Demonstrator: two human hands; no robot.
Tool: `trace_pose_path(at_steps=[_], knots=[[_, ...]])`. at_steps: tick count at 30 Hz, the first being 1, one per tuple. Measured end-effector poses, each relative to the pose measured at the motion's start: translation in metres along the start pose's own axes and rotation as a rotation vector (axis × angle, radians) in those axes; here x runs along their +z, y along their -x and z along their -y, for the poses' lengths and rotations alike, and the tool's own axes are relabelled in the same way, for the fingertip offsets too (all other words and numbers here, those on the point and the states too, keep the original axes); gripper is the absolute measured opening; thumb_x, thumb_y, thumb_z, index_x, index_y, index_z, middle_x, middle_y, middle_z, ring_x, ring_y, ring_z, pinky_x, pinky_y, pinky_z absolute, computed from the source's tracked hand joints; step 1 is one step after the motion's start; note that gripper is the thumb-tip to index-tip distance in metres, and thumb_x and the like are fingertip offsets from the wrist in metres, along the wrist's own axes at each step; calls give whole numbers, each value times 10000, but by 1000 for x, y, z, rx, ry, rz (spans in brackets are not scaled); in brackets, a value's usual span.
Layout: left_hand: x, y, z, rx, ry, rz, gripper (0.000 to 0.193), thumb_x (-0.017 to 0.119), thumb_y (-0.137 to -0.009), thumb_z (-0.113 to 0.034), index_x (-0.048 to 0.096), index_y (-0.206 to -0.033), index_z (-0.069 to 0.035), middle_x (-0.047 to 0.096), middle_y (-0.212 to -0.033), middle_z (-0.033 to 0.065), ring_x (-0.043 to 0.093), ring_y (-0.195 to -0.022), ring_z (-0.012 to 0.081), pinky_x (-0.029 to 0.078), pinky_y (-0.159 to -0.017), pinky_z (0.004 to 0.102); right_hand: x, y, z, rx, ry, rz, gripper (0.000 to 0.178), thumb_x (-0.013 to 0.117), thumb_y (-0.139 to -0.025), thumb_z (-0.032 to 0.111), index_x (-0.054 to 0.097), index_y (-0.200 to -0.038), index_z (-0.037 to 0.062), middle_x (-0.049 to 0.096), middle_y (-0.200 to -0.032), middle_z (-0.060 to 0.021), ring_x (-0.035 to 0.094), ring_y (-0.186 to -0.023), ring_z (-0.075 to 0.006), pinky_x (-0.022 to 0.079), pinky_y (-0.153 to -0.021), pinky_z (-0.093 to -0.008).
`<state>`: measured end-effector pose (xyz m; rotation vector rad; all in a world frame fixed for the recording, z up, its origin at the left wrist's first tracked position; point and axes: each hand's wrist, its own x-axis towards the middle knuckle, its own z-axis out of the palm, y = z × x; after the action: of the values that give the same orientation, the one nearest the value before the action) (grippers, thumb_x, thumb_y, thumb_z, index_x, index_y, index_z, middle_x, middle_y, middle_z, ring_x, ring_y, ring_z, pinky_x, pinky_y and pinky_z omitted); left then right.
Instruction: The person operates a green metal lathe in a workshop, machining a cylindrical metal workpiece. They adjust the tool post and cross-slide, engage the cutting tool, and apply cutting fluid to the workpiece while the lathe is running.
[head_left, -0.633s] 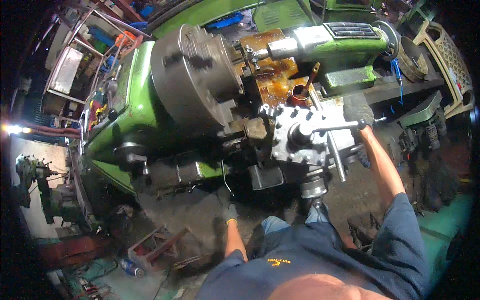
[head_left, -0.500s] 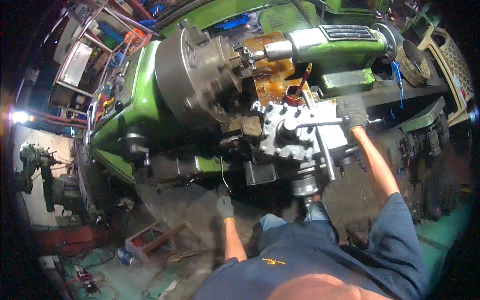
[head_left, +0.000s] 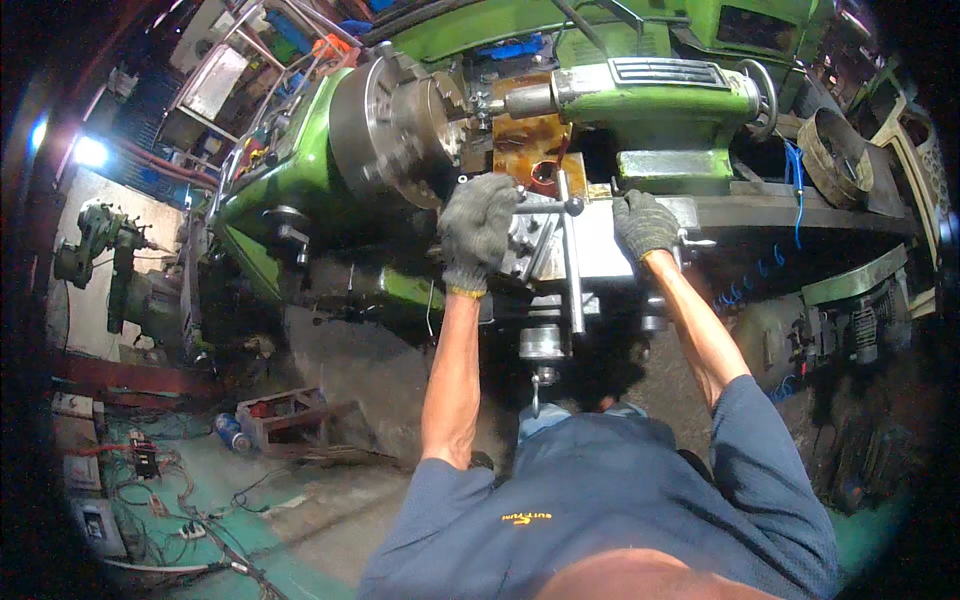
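Observation:
My left hand (head_left: 478,228), in a grey knit glove, lies over the left side of the tool post (head_left: 530,240) on a green lathe. Its fingers are curled at the inner end of the post's lever (head_left: 545,207); what they grip is hidden beneath the glove. My right hand (head_left: 645,225), gloved alike, is closed at the right end of the bright flat slide (head_left: 600,245); what it holds is too small to make out. A long steel bar (head_left: 575,280) slants across the slide between both hands. Beyond them stands a red-brown pot (head_left: 544,177) with a brush handle.
Left of my hands is the large chuck (head_left: 390,125), its jaws facing the tailstock (head_left: 650,105). A crank handle (head_left: 540,375) hangs close to my legs. At right lie a round pan (head_left: 835,155) and a blue cord (head_left: 795,180). Cables (head_left: 180,500) cover the floor at lower left.
My left hand has risen from low beside the lathe's front to the tool post. My right hand has left the lever's end for the slide's right side. The chuck looks less blurred.

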<state>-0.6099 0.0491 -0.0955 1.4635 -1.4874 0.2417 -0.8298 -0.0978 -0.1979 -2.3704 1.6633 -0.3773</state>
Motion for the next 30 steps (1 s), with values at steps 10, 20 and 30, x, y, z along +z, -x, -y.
trace_pose_path(at_steps=[10,20,30], knots=[[32,-3,4,144,-253,140,232,615,-937,-255,731,-806,-103,617,-720,142,594,-695,351,463,-671,460,0,0,-16,17,-61,47,399,452,-996,428,657,-1155,125,680,-1164,-176,651,-1089,-375,491,-951,-500],[28,-3,0,45,-242,199,303,596,-940,-314,727,-780,-93,670,-728,132,628,-750,364,467,-706,496,-3,0,-15,-8,-71,24,394,450,-990,414,667,-1113,108,686,-1131,-183,652,-1075,-385,489,-945,-508],[25,-1,1,5,-233,185,309,609,-939,-320,737,-773,-93,670,-741,147,637,-768,355,475,-719,492,-2,1,-10,-7,-53,44,391,447,-989,402,668,-1091,96,686,-1130,-197,653,-1074,-386,490,-948,-505]])
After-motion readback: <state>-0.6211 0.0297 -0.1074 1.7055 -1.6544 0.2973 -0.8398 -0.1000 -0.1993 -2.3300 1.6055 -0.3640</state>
